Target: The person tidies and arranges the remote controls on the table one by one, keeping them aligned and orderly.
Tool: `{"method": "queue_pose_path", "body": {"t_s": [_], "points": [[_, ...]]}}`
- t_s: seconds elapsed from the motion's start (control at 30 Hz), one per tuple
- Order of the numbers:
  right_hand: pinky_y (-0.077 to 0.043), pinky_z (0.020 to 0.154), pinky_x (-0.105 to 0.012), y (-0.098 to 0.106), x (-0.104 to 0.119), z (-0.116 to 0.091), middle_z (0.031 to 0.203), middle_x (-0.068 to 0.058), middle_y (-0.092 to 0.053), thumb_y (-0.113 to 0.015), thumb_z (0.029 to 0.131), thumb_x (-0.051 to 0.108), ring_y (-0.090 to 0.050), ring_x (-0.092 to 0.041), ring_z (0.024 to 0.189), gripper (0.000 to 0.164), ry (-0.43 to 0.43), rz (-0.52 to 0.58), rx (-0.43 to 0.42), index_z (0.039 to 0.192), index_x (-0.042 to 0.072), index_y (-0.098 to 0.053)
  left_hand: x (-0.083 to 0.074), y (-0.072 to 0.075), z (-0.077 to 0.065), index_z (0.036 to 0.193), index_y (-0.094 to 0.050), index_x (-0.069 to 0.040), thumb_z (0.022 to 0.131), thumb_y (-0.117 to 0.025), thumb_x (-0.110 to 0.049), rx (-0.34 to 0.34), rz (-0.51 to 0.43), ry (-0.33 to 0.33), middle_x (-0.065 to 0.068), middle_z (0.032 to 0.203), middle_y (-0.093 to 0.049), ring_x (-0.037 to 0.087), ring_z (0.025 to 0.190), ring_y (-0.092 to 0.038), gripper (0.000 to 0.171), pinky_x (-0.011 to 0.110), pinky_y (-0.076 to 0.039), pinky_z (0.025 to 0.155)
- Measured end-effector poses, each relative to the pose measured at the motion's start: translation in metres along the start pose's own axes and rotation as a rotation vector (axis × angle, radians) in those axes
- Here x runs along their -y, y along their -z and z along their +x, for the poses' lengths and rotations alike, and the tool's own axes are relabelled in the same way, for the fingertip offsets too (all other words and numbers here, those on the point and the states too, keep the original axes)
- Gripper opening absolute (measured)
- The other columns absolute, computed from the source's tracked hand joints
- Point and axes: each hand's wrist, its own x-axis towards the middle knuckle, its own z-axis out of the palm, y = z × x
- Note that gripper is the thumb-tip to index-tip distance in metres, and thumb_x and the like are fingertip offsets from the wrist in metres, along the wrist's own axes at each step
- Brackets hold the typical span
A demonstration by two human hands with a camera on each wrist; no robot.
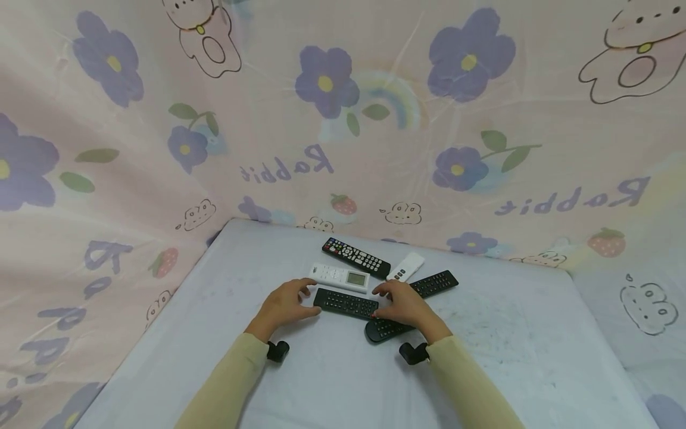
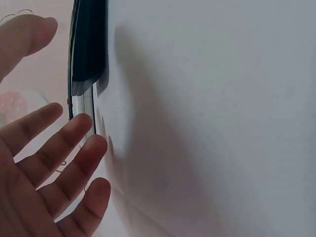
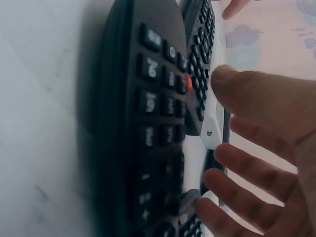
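We note five remotes clustered toward the table's (image 1: 482, 357) far edge, near its middle. Left hand (image 1: 284, 305): fingers spread and relaxed, tips at the left end of the slim black remote (image 1: 345, 303), holding nothing. Right hand (image 1: 404, 302): fingers spread, loosely arched over that remote's right end and the long black remote (image 1: 412, 310) lying beneath it; no grip visible. Just behind lie a white remote with screen (image 1: 341, 277), a black remote with coloured buttons (image 1: 356, 257), and a small white remote (image 1: 405, 266).
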Motion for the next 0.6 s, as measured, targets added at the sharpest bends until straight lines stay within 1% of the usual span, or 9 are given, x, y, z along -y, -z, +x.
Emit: {"method": "queue_pose_path", "body": {"t_s": [0.23, 0.33, 0.47, 0.6], "points": [[-0.046, 0.072, -0.032, 0.000, 0.002, 0.005, 0.091, -0.001, -0.061, -0.075, 0.064, 0.030, -0.055, -0.015, 0.083, 0.041, -0.019, 0.017, 0.074, 0.101, 0.016, -0.064, -0.001, 0.002, 0.007, 0.116, -0.052, -0.029, 0.061, -0.070, -0.053, 0.046, 0.006, 0.010, -0.010, 0.091, -0.059, 0.008, 0.077, -0.052, 0.063, 0.027, -0.042, 0.064], [-0.046, 0.073, -0.032, -0.002, 0.002, 0.006, 0.091, -0.001, -0.062, -0.076, 0.064, 0.030, -0.055, -0.015, 0.083, 0.041, -0.027, 0.018, 0.082, 0.100, 0.016, -0.064, -0.001, 0.002, 0.009, 0.116, -0.052, -0.029, 0.061, -0.070, -0.053, 0.062, 0.009, 0.013, -0.010, 0.090, -0.059, 0.008, 0.076, -0.052, 0.063, 0.028, -0.042, 0.065], [-0.045, 0.072, -0.031, -0.005, 0.001, 0.008, 0.089, 0.001, -0.062, -0.075, 0.064, 0.030, -0.055, -0.013, 0.081, 0.040, -0.018, 0.003, 0.094, 0.100, 0.016, -0.064, 0.000, 0.001, 0.011, 0.116, -0.052, -0.030, 0.061, -0.069, -0.053, 0.081, 0.020, 0.014, -0.010, 0.090, -0.059, 0.008, 0.076, -0.051, 0.061, 0.028, -0.042, 0.065], [-0.044, 0.070, -0.029, -0.007, 0.002, 0.009, 0.088, 0.001, -0.061, -0.074, 0.065, 0.030, -0.054, -0.012, 0.079, 0.039, 0.017, -0.002, 0.103, 0.100, 0.015, -0.064, 0.002, 0.001, 0.012, 0.115, -0.053, -0.030, 0.061, -0.071, -0.052, 0.084, 0.018, 0.013, -0.010, 0.089, -0.059, 0.009, 0.075, -0.050, 0.061, 0.028, -0.042, 0.066]]}}
